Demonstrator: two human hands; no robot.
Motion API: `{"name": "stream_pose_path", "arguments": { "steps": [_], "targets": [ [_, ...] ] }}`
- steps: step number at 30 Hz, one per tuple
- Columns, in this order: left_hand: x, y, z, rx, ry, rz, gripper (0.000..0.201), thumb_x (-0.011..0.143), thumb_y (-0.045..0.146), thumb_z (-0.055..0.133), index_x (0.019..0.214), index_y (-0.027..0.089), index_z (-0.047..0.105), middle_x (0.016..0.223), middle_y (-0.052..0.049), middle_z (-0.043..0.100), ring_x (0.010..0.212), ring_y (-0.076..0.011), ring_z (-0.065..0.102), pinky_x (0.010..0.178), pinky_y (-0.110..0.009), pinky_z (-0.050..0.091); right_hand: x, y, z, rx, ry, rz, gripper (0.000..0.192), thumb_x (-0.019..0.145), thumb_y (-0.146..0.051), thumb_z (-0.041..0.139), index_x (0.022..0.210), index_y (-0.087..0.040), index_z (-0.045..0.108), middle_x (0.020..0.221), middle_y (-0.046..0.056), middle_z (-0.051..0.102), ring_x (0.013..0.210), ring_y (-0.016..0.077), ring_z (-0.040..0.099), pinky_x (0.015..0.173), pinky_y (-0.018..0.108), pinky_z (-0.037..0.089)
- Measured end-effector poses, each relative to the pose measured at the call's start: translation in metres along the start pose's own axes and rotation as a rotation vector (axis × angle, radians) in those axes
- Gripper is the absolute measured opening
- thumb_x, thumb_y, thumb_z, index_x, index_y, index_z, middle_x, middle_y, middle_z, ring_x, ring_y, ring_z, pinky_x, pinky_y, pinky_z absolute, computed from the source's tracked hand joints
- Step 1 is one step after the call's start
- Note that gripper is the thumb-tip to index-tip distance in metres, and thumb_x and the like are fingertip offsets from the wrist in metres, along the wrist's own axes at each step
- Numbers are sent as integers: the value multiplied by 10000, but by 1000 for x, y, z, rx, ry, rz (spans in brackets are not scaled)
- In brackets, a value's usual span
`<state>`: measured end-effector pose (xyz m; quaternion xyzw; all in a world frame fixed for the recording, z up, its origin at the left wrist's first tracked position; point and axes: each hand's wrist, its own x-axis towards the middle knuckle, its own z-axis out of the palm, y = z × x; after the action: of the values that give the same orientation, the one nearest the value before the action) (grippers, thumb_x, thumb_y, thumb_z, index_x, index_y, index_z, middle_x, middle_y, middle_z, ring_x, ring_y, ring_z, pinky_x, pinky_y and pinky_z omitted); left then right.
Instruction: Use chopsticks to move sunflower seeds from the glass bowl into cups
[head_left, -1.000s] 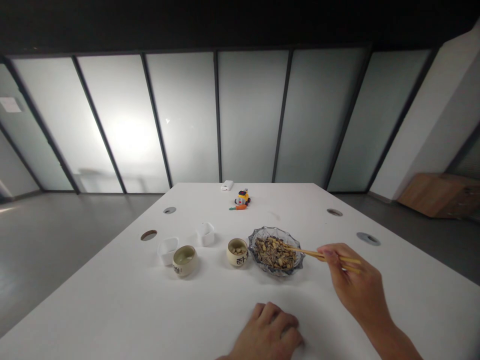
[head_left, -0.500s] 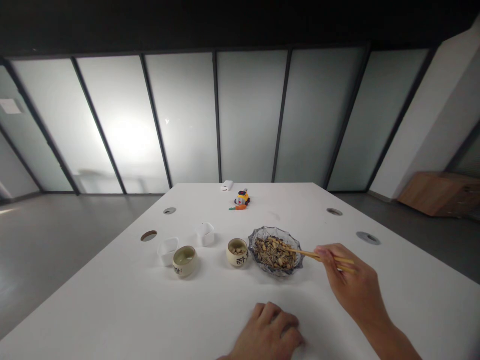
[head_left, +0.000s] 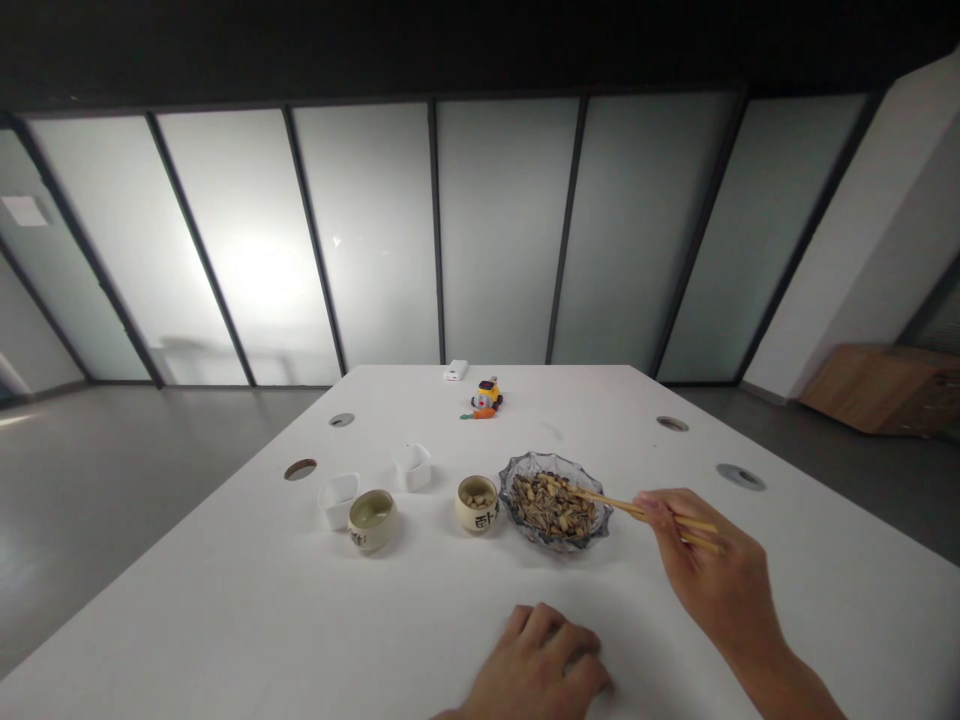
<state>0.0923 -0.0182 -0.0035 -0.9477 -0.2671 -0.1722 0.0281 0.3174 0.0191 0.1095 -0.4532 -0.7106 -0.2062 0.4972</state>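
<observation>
My right hand (head_left: 709, 575) grips a pair of wooden chopsticks (head_left: 622, 505), whose tips reach into a glass dish (head_left: 553, 501) filled with mixed seeds and nuts. Just left of the dish stands a small cream cup (head_left: 477, 503) holding a few pale nuts. Farther left sits a second cream cup (head_left: 370, 519) that looks empty inside. My left hand (head_left: 538, 668) lies on the white table (head_left: 225, 620) near the front edge, fingers curled, holding nothing.
Two small white square containers (head_left: 337, 497) (head_left: 412, 466) stand behind the left cup. At the far end lie a yellow toy (head_left: 487, 393), an orange carrot-shaped piece (head_left: 478, 414) and a white box (head_left: 454, 370). Round cable holes (head_left: 300, 468) dot the table.
The chopstick tips have shifted slightly inside the glass dish. My left hand has stayed where it was.
</observation>
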Motion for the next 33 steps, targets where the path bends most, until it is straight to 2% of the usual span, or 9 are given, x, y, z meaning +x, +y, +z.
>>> {"name": "stream_pose_path", "arguments": {
  "steps": [4,8,11,15,21,24,28,30,33],
  "targets": [
    [-1,-1,3,20,37,6,166,1071,372,682,1107,226,613,1285,22,703,1064,-222,582,881,-341,452,0,-6,-1,42,46,-8,281,1093,-315,510,897,-219,687,794,30,759,713,170,752,698,255,578],
    [-1,-3,10,86,90,38,211,1062,396,705,1067,208,609,1248,17,707,1014,-210,588,829,-326,445,-2,-20,2,208,60,-14,209,1065,-213,537,949,-214,710,855,37,766,775,160,764,740,242,607],
    [-2,-4,18,135,130,46,227,1068,402,701,1017,197,616,1197,1,708,977,-203,588,795,-318,435,-8,-34,8,355,37,-51,210,1049,-154,537,1019,-218,735,925,55,787,864,177,786,802,264,645],
    [-3,-5,25,158,133,44,228,1065,394,704,1005,193,613,1168,-2,707,971,-209,587,785,-320,431,-21,-49,19,479,-13,-116,239,1033,-158,567,1162,-233,753,1027,82,796,928,220,806,808,305,684],
    [-5,-8,26,177,199,61,216,1093,403,652,1151,198,618,1206,-4,716,968,-226,598,774,-340,446,-34,-60,31,577,-118,-129,262,1038,-214,575,1228,-259,749,1091,71,774,983,230,806,862,276,680],
    [-5,-7,23,149,173,62,204,1092,398,658,1072,198,621,1162,4,721,947,-216,595,774,-337,440,-26,-56,25,538,-69,-146,256,1049,-204,563,1229,-239,741,1080,78,776,981,217,800,863,270,669],
    [-3,-5,19,142,137,40,225,1085,402,680,1016,195,624,1177,2,717,966,-206,594,783,-324,426,-9,-35,8,334,32,-148,196,1039,-152,573,1148,-211,725,988,67,773,891,178,780,824,253,639],
    [-3,-4,17,140,127,35,217,1084,403,681,1037,198,627,1202,4,714,978,-206,593,790,-321,425,-3,-21,1,215,16,-152,137,1045,-165,578,1056,-208,708,921,50,758,817,163,762,795,249,617],
    [-3,-4,14,102,110,34,197,1077,398,686,1096,212,622,1253,19,705,1007,-209,588,804,-331,438,-1,-4,-3,72,-14,-140,166,1084,-237,540,983,-213,669,845,31,738,754,163,748,746,253,594]
  ]
}}
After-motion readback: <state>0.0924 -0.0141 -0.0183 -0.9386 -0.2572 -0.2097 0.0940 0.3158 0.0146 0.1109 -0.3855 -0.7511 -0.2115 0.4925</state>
